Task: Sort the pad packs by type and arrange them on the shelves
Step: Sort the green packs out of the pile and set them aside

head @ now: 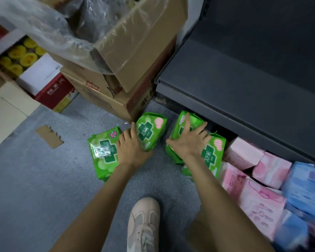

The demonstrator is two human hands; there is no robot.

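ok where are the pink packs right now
The pink packs sit low on the right, under the dark shelf, between the green packs and blue packs.

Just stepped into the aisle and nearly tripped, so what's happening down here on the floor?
A person is crouched by the dark shelf, gathering green pad packs off the grey floor. The left hand presses on two green packs, the right hand on another green bunch beside the shelf. Pink packs and blue packs already sit on the bottom level. Cardboard boxes are stacked behind.
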